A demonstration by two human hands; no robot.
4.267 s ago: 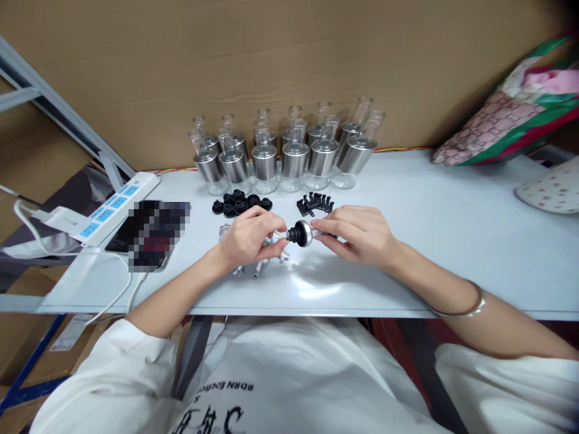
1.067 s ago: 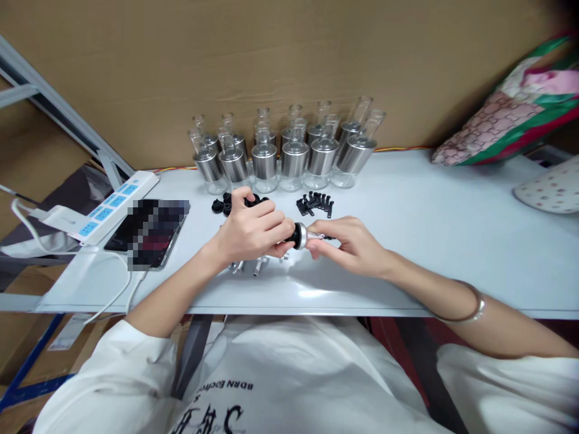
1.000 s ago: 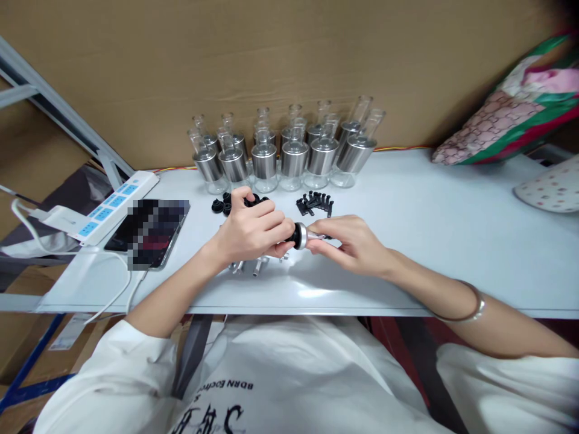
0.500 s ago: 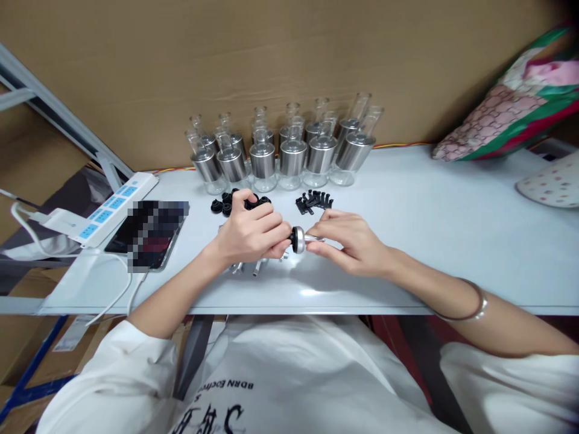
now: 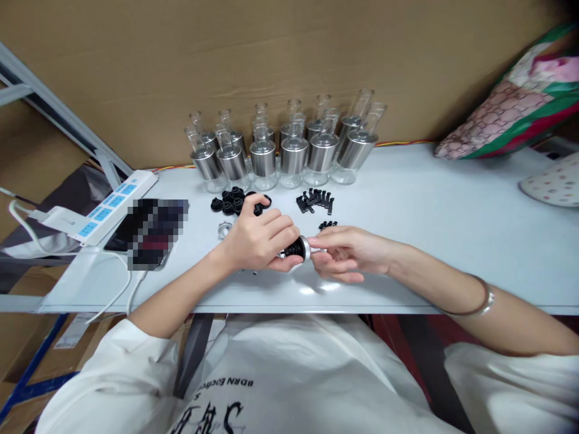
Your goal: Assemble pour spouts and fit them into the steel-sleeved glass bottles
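Observation:
My left hand [image 5: 266, 238] is closed round a black ribbed stopper with a silver collar [image 5: 306, 248]. On its right, my right hand [image 5: 346, 250] pinches the thin metal piece that sticks out of the collar, thumb and forefinger at it, other fingers loosely bent. Black round stoppers [image 5: 227, 205] lie in a group behind my left hand. Small black flat parts [image 5: 313, 201] and tiny black pieces [image 5: 328, 225] lie behind my right hand. A silver ring-shaped part [image 5: 224, 229] shows beside my left wrist; metal parts under that hand are mostly hidden.
Several glass bottles with steel sleeves [image 5: 294, 155] stand in rows along the cardboard wall. A power strip [image 5: 118, 205] and a phone-like device [image 5: 174, 241] with white cables are at the left. A patterned bag [image 5: 502, 114] and a dotted white object [image 5: 552, 184] are at the right.
Both hands have moved slightly right and nearer to me with the stopper. More of its black ribbed part shows, and my right hand's fingers have loosened. The tiny black pieces have come into view.

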